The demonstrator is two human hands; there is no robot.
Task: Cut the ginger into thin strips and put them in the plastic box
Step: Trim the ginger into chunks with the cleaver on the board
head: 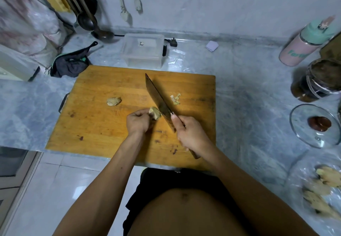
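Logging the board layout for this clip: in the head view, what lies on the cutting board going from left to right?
Loose ginger piece → left hand holding the ginger piece being cut → knife gripped by the right hand → small pile of cut ginger.

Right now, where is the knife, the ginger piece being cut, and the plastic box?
knife (158,99), head view, middle of the dark blade.
ginger piece (154,113), head view, its pale top beside the blade.
plastic box (142,50), head view, its clear front wall, behind the cutting board.
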